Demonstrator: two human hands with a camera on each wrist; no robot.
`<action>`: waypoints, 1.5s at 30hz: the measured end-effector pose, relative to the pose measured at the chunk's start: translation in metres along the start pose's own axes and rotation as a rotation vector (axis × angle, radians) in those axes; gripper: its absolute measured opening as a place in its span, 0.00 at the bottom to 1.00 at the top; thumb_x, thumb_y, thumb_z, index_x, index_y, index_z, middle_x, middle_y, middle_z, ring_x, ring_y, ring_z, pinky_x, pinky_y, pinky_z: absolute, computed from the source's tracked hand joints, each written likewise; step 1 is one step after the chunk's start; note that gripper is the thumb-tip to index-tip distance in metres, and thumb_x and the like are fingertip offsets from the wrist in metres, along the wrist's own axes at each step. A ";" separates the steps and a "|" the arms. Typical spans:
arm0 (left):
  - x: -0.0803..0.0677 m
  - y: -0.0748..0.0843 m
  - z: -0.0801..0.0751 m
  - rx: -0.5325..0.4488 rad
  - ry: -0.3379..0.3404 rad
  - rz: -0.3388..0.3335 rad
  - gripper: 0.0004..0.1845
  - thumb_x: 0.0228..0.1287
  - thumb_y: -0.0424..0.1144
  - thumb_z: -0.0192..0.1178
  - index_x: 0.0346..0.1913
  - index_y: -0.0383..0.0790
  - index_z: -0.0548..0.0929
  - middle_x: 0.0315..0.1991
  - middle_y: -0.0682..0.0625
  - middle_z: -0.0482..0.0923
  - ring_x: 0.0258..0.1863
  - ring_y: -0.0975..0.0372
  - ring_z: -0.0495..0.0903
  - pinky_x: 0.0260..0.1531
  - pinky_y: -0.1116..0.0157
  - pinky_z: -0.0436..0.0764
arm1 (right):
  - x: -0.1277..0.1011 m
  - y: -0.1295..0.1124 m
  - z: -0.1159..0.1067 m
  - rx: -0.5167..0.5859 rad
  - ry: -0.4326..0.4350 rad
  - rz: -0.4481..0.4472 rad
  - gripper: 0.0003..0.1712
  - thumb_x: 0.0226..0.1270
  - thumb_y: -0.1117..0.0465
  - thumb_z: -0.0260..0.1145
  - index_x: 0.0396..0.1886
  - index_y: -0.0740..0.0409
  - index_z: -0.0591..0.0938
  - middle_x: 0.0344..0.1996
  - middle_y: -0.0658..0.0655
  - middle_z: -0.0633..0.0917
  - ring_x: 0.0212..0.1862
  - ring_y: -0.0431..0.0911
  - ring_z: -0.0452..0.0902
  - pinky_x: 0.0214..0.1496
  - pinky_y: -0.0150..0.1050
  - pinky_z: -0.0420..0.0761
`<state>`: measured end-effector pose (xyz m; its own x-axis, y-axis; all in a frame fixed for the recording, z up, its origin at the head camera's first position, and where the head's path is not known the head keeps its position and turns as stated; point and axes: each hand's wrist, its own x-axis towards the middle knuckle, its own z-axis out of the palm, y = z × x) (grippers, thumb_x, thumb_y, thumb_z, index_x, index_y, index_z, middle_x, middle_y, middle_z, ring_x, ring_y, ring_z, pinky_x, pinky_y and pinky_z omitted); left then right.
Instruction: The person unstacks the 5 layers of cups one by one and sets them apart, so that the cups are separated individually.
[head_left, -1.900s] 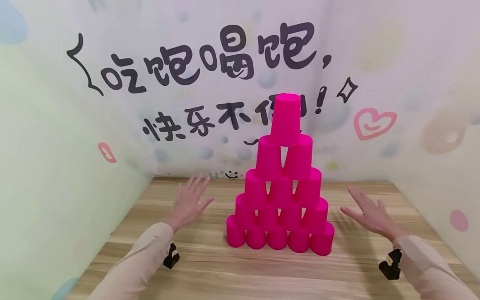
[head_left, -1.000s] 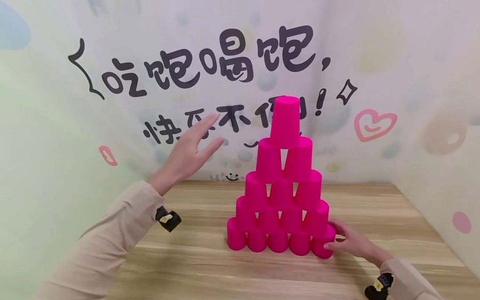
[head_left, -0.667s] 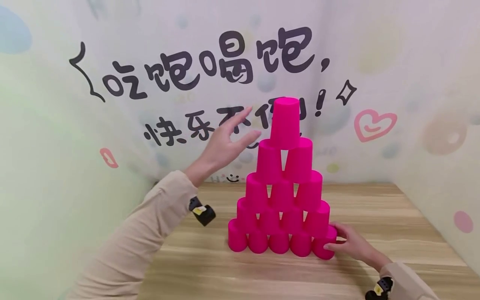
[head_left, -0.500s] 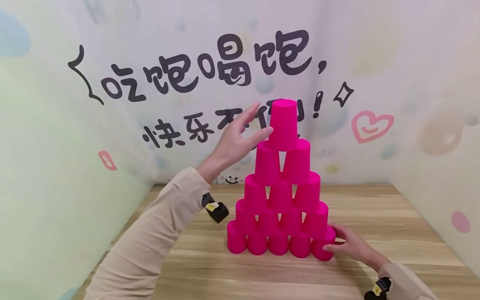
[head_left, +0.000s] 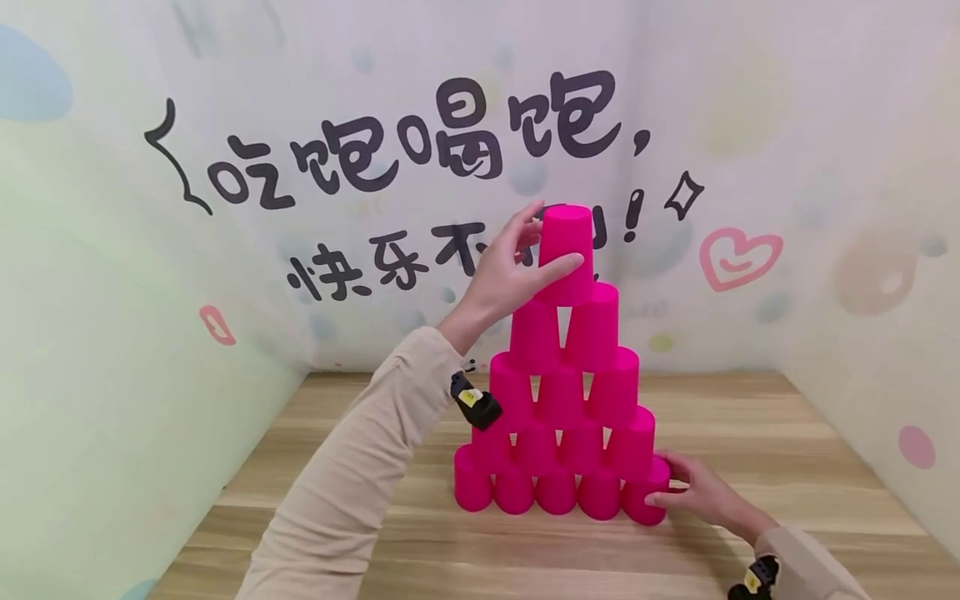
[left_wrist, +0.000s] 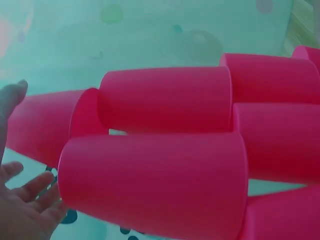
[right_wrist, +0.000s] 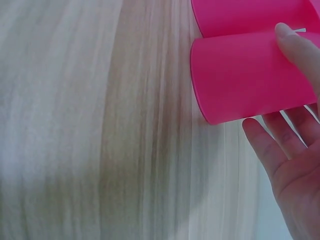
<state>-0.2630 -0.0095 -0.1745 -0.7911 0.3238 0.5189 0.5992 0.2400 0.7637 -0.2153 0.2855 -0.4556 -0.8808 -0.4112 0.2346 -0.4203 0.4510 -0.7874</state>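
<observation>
Bright pink upside-down cups are stacked in a pyramid on the table. At the peak sits a single cup (head_left: 566, 229), leaning nowhere that I can see. My left hand (head_left: 498, 279) reaches around it from the left, thumb across its front. In the left wrist view the fingers (left_wrist: 32, 192) lie loosely spread, apart from the top cup (left_wrist: 47, 117). At the bottom row's right end, my right hand (head_left: 705, 492) holds the corner cup (head_left: 636, 496). Its thumb presses the front of that cup (right_wrist: 240, 75) in the right wrist view, with the fingers along the other side.
The wood-grain table (head_left: 315, 500) extends to both sides of the pyramid. Behind rises a printed backdrop (head_left: 420, 50) with black lettering, and pale side panels flank the table. A black wrist camera (head_left: 476, 404) hangs close before the pyramid's left side.
My left hand has risen from the table's left side and moved right to the top cup. My right hand has come in to the lower right cup and stayed there. The pyramid stands unchanged.
</observation>
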 end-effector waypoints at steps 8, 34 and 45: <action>0.000 0.003 0.009 -0.005 0.007 -0.024 0.33 0.48 0.47 0.64 0.58 0.45 0.66 0.45 0.53 0.72 0.42 0.63 0.73 0.36 0.67 0.76 | 0.000 0.000 -0.001 -0.010 -0.014 0.035 0.30 0.49 0.60 0.69 0.51 0.68 0.71 0.41 0.59 0.79 0.42 0.34 0.74 0.44 0.31 0.75; -0.003 0.018 -0.065 0.175 0.071 0.006 0.32 0.51 0.46 0.64 0.58 0.42 0.65 0.46 0.51 0.72 0.42 0.61 0.73 0.35 0.67 0.77 | 0.001 -0.004 -0.002 -0.002 -0.041 0.092 0.32 0.50 0.59 0.69 0.53 0.70 0.69 0.43 0.61 0.78 0.42 0.33 0.73 0.43 0.31 0.75; -0.033 -0.031 -0.132 0.407 0.127 -0.112 0.31 0.52 0.47 0.62 0.57 0.39 0.64 0.48 0.45 0.72 0.45 0.55 0.73 0.38 0.58 0.78 | 0.003 0.000 -0.002 0.047 -0.064 0.100 0.33 0.51 0.60 0.68 0.54 0.72 0.67 0.44 0.65 0.76 0.41 0.34 0.74 0.40 0.30 0.77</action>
<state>-0.2712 -0.1481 -0.1646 -0.8477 0.1660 0.5038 0.4879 0.6168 0.6177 -0.2187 0.2858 -0.4537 -0.9015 -0.4165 0.1178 -0.3190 0.4553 -0.8312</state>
